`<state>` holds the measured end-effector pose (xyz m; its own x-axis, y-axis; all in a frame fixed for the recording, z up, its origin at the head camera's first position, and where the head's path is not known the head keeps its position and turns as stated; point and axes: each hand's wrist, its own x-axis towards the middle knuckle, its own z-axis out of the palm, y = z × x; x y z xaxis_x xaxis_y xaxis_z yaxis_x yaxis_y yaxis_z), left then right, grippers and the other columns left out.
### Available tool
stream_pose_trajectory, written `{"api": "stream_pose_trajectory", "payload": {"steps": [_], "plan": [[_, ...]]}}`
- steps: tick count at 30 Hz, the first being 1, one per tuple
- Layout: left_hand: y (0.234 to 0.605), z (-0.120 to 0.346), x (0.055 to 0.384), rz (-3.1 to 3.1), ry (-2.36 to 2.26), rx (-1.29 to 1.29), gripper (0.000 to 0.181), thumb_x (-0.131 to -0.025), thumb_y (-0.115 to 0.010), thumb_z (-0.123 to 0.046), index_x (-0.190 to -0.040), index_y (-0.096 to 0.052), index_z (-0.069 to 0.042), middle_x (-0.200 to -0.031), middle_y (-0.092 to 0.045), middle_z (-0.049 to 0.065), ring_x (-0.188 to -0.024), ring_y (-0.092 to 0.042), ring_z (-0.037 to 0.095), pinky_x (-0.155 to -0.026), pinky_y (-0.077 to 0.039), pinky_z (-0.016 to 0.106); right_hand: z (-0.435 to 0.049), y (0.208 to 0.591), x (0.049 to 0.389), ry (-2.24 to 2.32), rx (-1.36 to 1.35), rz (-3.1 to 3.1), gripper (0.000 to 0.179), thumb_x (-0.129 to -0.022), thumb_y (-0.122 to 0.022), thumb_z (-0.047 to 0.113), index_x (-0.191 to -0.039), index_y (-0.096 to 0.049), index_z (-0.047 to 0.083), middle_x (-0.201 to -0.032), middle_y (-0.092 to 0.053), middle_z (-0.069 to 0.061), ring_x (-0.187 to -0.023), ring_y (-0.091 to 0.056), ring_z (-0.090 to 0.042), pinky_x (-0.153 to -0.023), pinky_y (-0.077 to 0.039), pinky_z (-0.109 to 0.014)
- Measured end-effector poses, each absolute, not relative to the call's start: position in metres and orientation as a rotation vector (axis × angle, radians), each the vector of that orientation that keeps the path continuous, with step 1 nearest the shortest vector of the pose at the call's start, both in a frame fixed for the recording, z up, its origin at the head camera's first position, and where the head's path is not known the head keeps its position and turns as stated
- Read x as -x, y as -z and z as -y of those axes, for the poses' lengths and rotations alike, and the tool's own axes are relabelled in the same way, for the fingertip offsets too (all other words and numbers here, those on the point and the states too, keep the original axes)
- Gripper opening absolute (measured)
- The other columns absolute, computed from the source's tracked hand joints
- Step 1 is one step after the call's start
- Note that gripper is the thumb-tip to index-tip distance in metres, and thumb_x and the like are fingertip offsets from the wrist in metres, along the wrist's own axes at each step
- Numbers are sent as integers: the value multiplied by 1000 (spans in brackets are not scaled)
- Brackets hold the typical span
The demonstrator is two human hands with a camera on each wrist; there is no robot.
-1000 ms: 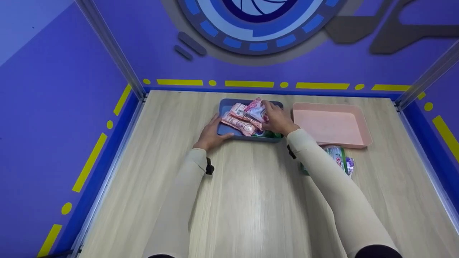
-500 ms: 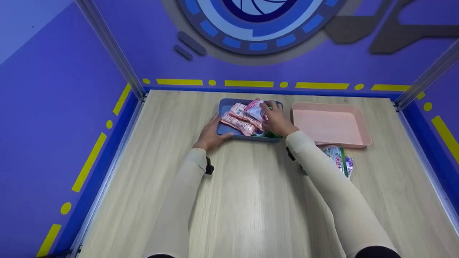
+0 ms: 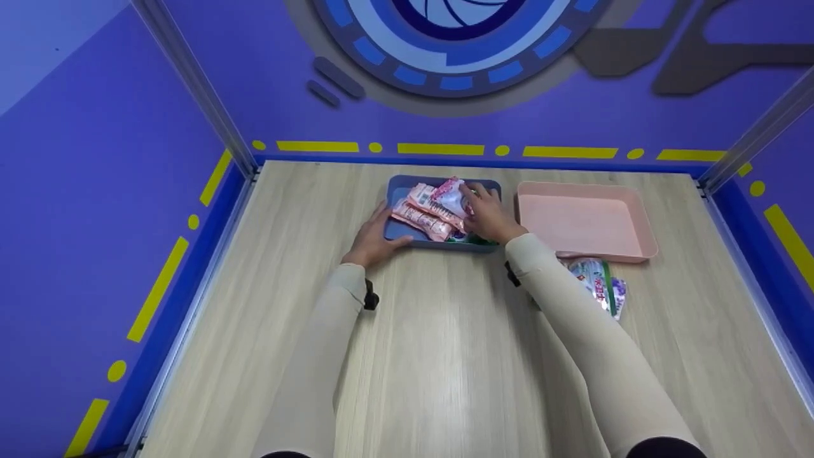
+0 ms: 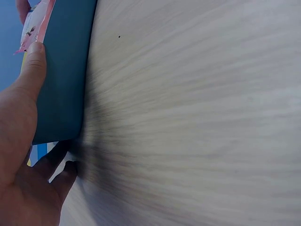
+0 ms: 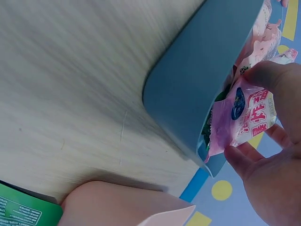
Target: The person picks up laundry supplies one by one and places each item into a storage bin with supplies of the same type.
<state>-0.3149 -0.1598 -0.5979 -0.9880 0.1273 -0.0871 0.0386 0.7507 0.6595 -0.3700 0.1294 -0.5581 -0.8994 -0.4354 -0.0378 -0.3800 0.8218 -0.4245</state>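
Note:
A blue-grey tray (image 3: 439, 247) stands at the back of the table. It holds pink snack packets (image 3: 425, 219) with a green package (image 3: 478, 239) partly showing under them. At its front left corner my left hand (image 3: 372, 238) holds the tray, thumb on the front wall and fingers along the left end. Inside the tray's right half, my right hand (image 3: 491, 215) pinches a pink-and-white snack bag (image 5: 244, 115) between thumb and fingers. This bag lies over the other packets, tilted in the right wrist view.
A pink tray (image 3: 585, 253) stands just right of the blue-grey one. In front of it lie a green-and-white bag (image 3: 593, 280) and a purple packet (image 3: 619, 296), partly hidden by my right sleeve. Blue panels (image 3: 445, 130) close off the back and sides.
The pink-and-white bag has sunk slightly lower in the tray, my right hand shifting a little left with it. My left hand has stayed at the corner.

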Motion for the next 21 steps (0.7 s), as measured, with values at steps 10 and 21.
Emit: {"api": "stream_pose_trajectory", "payload": {"steps": [10, 21], "plan": [[597, 160, 317, -2832, -1034, -157, 94, -91, -73, -55, -163, -29, -12, -173, -10, 0, -157, -17, 24, -126, -20, 39, -135, 552, 367, 629, 726, -2888, 79, -96, -72, 15, -162, -29, 13, -162, -31, -16, -142, -32, -46, -115, -35, -62], [603, 160, 319, -2812, -1063, -111, 96, -90, -75, -52, -164, -27, -14, -173, -9, -2, -157, -16, 26, -126, -20, 43, -147, 550, 356, 629, 746, -2932, 78, -97, -73, 26, -162, -30, 22, -163, -29, -15, -145, -34, -42, -113, -37, -61]]}}
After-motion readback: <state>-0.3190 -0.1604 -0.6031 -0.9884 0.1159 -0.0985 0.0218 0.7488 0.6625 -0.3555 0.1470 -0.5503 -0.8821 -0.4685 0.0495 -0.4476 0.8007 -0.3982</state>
